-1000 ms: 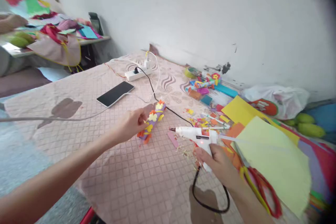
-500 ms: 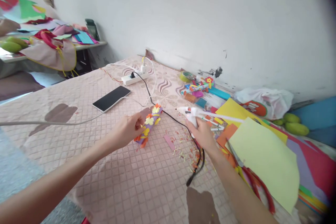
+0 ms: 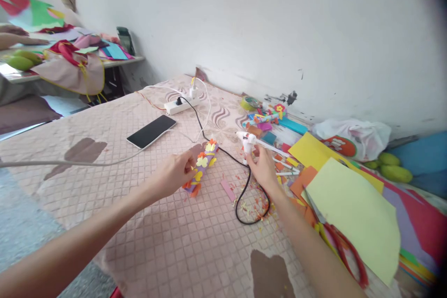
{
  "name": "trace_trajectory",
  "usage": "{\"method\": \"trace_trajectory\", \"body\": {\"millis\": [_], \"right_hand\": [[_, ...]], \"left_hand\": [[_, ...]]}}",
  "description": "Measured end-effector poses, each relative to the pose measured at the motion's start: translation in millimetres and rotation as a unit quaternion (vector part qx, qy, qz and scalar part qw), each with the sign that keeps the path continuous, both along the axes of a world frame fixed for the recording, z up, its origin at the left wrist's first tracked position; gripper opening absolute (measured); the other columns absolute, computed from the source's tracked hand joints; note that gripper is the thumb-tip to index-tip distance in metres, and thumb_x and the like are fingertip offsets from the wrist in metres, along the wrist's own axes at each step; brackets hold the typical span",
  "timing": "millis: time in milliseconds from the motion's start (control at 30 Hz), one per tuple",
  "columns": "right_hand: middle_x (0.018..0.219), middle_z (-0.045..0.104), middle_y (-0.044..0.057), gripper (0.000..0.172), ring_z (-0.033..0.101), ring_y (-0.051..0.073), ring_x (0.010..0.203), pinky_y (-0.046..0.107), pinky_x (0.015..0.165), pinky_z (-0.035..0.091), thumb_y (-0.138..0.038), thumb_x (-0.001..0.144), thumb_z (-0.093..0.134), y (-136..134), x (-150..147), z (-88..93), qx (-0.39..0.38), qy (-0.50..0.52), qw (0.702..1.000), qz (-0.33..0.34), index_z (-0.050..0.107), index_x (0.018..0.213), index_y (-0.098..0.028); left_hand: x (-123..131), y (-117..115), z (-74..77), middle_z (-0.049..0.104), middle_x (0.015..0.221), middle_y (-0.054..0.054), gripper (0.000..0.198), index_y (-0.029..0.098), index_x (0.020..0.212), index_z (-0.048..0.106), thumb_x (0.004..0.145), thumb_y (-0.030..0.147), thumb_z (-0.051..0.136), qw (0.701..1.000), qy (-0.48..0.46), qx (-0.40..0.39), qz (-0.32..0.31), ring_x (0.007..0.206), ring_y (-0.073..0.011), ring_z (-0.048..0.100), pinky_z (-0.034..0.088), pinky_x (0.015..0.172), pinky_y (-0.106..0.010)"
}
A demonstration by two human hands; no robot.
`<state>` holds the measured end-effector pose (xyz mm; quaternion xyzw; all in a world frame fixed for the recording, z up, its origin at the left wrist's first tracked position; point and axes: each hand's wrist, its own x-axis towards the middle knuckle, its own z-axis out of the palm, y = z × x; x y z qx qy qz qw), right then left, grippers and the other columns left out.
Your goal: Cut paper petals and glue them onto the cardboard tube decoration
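Glue gun, white plastic, clasped in right hand, shifted nearer wall; beside curled left hand, flower-studded purple tube, hold unclear.

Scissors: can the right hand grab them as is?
Probably not as is: the right hand holds the glue gun. Otherwise the way looks free; the handles of the scissors look uncovered, beside the right forearm.
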<state>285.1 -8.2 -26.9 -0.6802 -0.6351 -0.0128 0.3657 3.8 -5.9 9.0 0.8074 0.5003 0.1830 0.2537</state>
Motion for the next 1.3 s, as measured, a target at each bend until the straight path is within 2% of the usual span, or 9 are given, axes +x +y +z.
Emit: {"method": "trace_trajectory", "body": {"millis": [67,100,167,267,333,400,533,667,1300], "right_hand": [[0.084,0.057,0.009,0.020,0.052,0.023,0.082,0.037,0.076,0.042,-0.030,0.080,0.048,-14,-8,5.3,0.066,0.001,0.997,-0.029,0.055,0.093,-0.015],[0.082,0.056,0.008,0.015,0.051,0.022,0.081,0.037,0.076,0.042,-0.026,0.081,0.047,-21,-15,8.4,0.082,0.005,0.996,-0.019,0.055,0.088,-0.016],[0.080,0.054,0.006,0.010,0.051,0.020,0.080,0.034,0.074,0.042,-0.021,0.082,0.046,-35,-32,14.8,0.066,0.020,0.994,0.082,0.055,0.084,-0.018],[0.088,0.053,0.005,0.018,0.051,0.018,0.087,0.032,0.079,0.042,-0.013,0.083,0.044,-48,-61,21.8,-0.004,0.045,0.968,0.246,0.059,0.092,-0.020],[0.092,0.052,0.006,0.027,0.050,0.018,0.091,0.032,0.081,0.043,-0.009,0.082,0.043,-52,-75,23.0,-0.034,0.060,0.949,0.307,0.059,0.101,-0.021],[0.094,0.051,0.006,0.035,0.049,0.018,0.092,0.033,0.081,0.043,-0.005,0.081,0.043,-52,-84,21.5,-0.050,0.066,0.937,0.339,0.058,0.107,-0.022],[0.097,0.050,0.006,0.044,0.047,0.020,0.093,0.037,0.080,0.044,0.000,0.078,0.042,-48,-88,14.8,-0.062,0.057,0.929,0.360,0.058,0.110,-0.025],[0.097,0.048,0.006,0.043,0.046,0.020,0.094,0.036,0.082,0.044,0.000,0.077,0.043,-48,-89,10.5,-0.066,0.051,0.930,0.359,0.059,0.109,-0.023],[0.096,0.050,0.006,0.043,0.047,0.020,0.093,0.037,0.081,0.044,-0.001,0.079,0.043,-49,-91,13.3,-0.065,0.058,0.934,0.346,0.058,0.111,-0.025]], "left_hand": [[0,0,-0.2,0.057,0.063,0.002,0.006,0.019,0.076,0.046,0.072,0.023,0.050,1.000,0.002,-0.001,0.002,0.055,-0.0115,0.050,0.031,0.048,-0.023],[0,0,-0.4,0.056,0.063,0.002,0.006,0.019,0.076,0.046,0.072,0.023,0.050,1.000,0.001,-0.001,0.003,0.055,-0.0115,0.050,0.031,0.048,-0.023],[0,0,-0.7,0.056,0.062,0.002,0.006,0.019,0.076,0.046,0.072,0.023,0.050,1.000,-0.005,-0.002,0.002,0.055,-0.0112,0.050,0.031,0.048,-0.023],[0,-1,-1.0,0.055,0.061,0.002,0.006,0.019,0.076,0.046,0.073,0.022,0.049,1.000,-0.017,-0.005,-0.001,0.054,-0.0108,0.050,0.031,0.048,-0.023],[-1,-1,-0.5,0.055,0.060,0.002,0.006,0.019,0.076,0.046,0.074,0.023,0.049,1.000,-0.021,-0.007,-0.003,0.053,-0.0107,0.049,0.031,0.048,-0.023],[-1,-2,0.5,0.055,0.059,0.002,0.006,0.018,0.076,0.046,0.074,0.023,0.048,1.000,-0.023,-0.011,-0.004,0.052,-0.0106,0.049,0.031,0.048,-0.023],[0,-3,3.2,0.054,0.058,0.002,0.006,0.018,0.076,0.046,0.074,0.023,0.048,1.000,-0.025,-0.016,-0.002,0.051,-0.0106,0.049,0.031,0.047,-0.023],[-1,-3,3.1,0.056,0.060,0.001,0.006,0.018,0.076,0.046,0.074,0.023,0.048,0.999,-0.030,-0.018,-0.003,0.052,-0.0105,0.050,0.032,0.048,-0.023],[-2,-4,0.6,0.055,0.060,0.002,0.006,0.018,0.076,0.046,0.072,0.022,0.048,0.999,-0.035,-0.010,0.004,0.052,-0.0109,0.051,0.033,0.049,-0.023]]}}
